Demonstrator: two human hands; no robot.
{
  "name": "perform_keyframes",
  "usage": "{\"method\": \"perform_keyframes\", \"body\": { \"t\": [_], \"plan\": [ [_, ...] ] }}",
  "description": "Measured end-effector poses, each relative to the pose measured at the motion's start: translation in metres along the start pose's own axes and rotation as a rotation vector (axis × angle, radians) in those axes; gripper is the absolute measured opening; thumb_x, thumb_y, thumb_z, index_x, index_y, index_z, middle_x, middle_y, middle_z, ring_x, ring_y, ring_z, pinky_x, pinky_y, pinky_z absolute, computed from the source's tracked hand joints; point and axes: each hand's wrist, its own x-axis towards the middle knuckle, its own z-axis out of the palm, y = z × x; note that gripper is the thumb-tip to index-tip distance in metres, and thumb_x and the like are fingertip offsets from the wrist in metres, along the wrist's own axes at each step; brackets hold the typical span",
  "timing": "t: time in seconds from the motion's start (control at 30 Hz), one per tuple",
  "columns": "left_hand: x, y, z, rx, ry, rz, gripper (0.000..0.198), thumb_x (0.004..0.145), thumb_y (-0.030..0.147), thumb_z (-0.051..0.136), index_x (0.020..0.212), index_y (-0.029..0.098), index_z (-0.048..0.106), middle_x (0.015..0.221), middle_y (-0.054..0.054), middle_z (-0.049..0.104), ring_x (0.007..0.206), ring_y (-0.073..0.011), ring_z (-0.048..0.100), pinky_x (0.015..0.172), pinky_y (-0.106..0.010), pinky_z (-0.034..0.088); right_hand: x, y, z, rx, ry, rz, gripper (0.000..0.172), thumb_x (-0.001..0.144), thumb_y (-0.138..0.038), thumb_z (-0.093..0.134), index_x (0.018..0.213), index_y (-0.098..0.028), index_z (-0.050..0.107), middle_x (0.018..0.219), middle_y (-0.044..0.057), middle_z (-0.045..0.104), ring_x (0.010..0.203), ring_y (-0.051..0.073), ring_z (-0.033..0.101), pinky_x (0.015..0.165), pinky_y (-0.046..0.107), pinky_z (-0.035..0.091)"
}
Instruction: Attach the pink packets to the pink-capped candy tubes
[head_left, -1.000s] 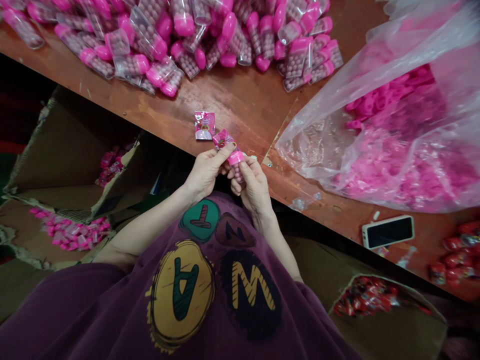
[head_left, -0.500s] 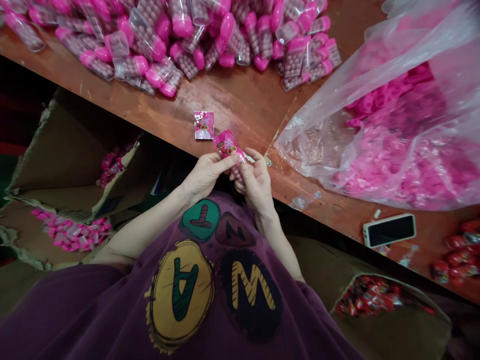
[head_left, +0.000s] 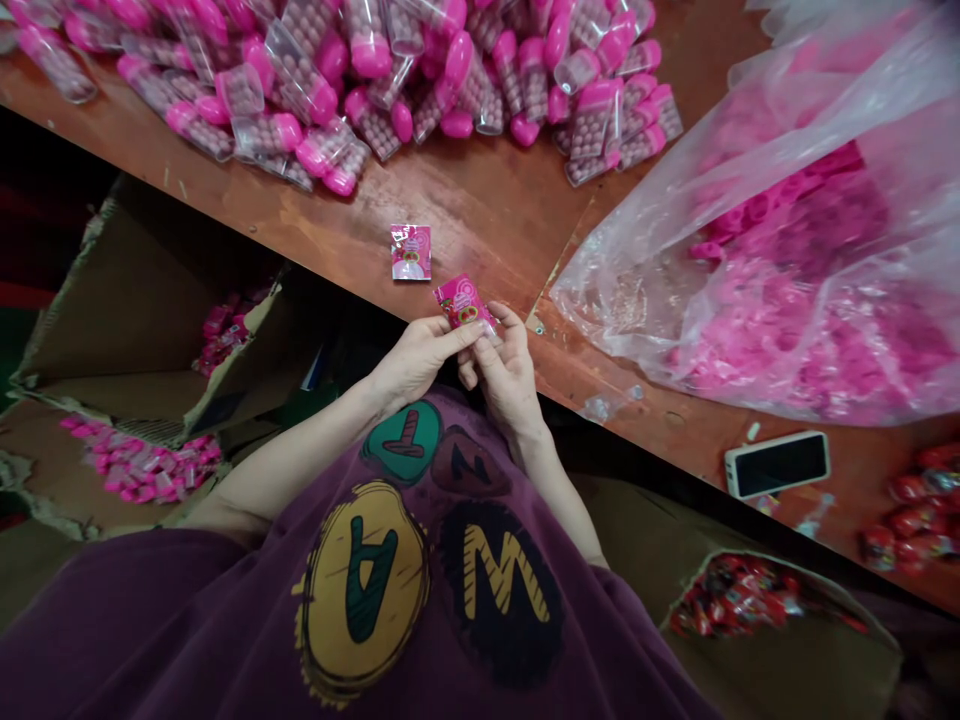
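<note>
My left hand (head_left: 415, 356) and my right hand (head_left: 504, 372) meet just off the near edge of the wooden table (head_left: 480, 215). Together they pinch a small pink printed sleeve (head_left: 462, 304), which covers the candy tube held underneath; the tube itself is almost hidden by my fingers. A second pink sleeve (head_left: 410, 251) lies flat on the table a short way beyond my hands. A heap of clear candy tubes with pink caps (head_left: 390, 70) fills the far side of the table.
A large clear plastic bag of pink caps (head_left: 787, 240) lies at the right. A phone (head_left: 776, 464) rests near the table edge, red packets (head_left: 919, 510) beside it. Open cardboard boxes (head_left: 135, 340) with finished pink tubes (head_left: 142, 465) stand at my left; another box of red packets (head_left: 731, 595) stands lower right.
The pink cap of the tube was visible between my hands a second ago; now the sleeve has slid over it and my fingers have closed in around it.
</note>
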Motion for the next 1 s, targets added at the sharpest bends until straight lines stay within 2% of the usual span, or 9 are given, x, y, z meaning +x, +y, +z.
{"method": "perform_keyframes", "body": {
  "t": [0.37,0.53,0.6,0.67,0.73,0.8,0.87,0.93,1.0],
  "plan": [
    [-0.001,0.007,-0.003,-0.114,0.075,0.013,0.04,0.081,0.047,0.088,0.075,0.013,0.069,0.06,-0.001,0.061,0.052,-0.0114,0.056,0.054,-0.027,0.05,0.007,-0.001,0.001,-0.094,-0.009,0.043,0.049,0.092,-0.052,0.078,0.124,-0.031,0.046,0.07,-0.009,0.066,0.044,0.008,0.046,0.045,0.023,0.039],
    [-0.007,0.011,-0.016,-0.16,0.144,0.061,0.041,0.078,0.047,0.091,0.074,0.013,0.068,0.063,-0.001,0.063,0.055,-0.0111,0.056,0.058,-0.028,0.05,0.023,0.006,0.016,-0.124,-0.098,0.069,0.049,0.093,-0.049,0.077,0.124,-0.03,0.044,0.071,-0.009,0.066,0.048,0.008,0.049,0.047,0.022,0.038],
    [-0.014,0.017,-0.036,-0.172,0.237,0.114,0.038,0.077,0.045,0.091,0.081,0.012,0.071,0.074,-0.003,0.07,0.065,-0.0122,0.062,0.067,-0.028,0.052,0.03,0.009,0.024,-0.168,-0.158,0.07,0.052,0.092,-0.045,0.078,0.129,-0.03,0.044,0.074,-0.009,0.065,0.051,0.008,0.05,0.049,0.022,0.039],
    [-0.026,0.025,-0.072,-0.186,0.394,0.206,0.037,0.08,0.046,0.089,0.092,0.014,0.073,0.091,-0.006,0.077,0.081,-0.0158,0.069,0.082,-0.032,0.054,0.039,0.008,0.031,-0.26,-0.211,0.032,0.052,0.093,-0.043,0.077,0.133,-0.029,0.045,0.078,-0.009,0.064,0.055,0.008,0.05,0.052,0.022,0.04],
    [-0.043,0.034,-0.12,-0.233,0.669,0.34,0.035,0.085,0.053,0.082,0.091,0.02,0.07,0.098,-0.003,0.078,0.088,-0.0166,0.068,0.088,-0.036,0.053,0.053,0.004,0.035,-0.392,-0.239,-0.036,0.045,0.097,-0.043,0.072,0.133,-0.028,0.051,0.08,-0.007,0.064,0.058,0.008,0.051,0.055,0.023,0.041],
    [-0.062,0.04,-0.17,-0.317,0.962,0.343,0.032,0.096,0.054,0.068,0.085,0.025,0.064,0.093,0.005,0.078,0.096,-0.0179,0.068,0.089,-0.036,0.051,0.076,-0.004,0.039,-0.518,-0.221,-0.124,0.032,0.101,-0.044,0.066,0.127,-0.026,0.059,0.081,-0.005,0.065,0.061,0.01,0.053,0.058,0.025,0.044],
    [-0.076,0.042,-0.205,-0.342,1.097,0.317,0.029,0.104,0.041,0.055,0.08,0.024,0.054,0.082,0.008,0.076,0.098,-0.0169,0.066,0.088,-0.035,0.048,0.108,-0.014,0.046,-0.63,-0.164,-0.238,0.023,0.103,-0.042,0.061,0.116,-0.025,0.065,0.081,-0.003,0.067,0.066,0.012,0.057,0.066,0.028,0.049],
    [-0.078,0.04,-0.215,-0.332,1.147,0.312,0.023,0.101,0.032,0.055,0.08,0.023,0.052,0.08,0.007,0.074,0.087,-0.0144,0.065,0.082,-0.032,0.048,0.146,-0.021,0.058,-0.776,-0.12,-0.373,0.018,0.104,-0.038,0.057,0.107,-0.024,0.069,0.087,0.001,0.071,0.076,0.017,0.063,0.077,0.034,0.054],
    [-0.068,0.036,-0.199,-0.308,1.134,0.327,0.016,0.092,0.033,0.065,0.083,0.023,0.057,0.077,0.005,0.072,0.071,-0.012,0.06,0.071,-0.029,0.045,0.183,-0.024,0.076,-0.982,-0.121,-0.503,0.017,0.103,-0.029,0.055,0.104,-0.022,0.07,0.096,0.006,0.073,0.089,0.022,0.065,0.089,0.04,0.054]
  ]
}}
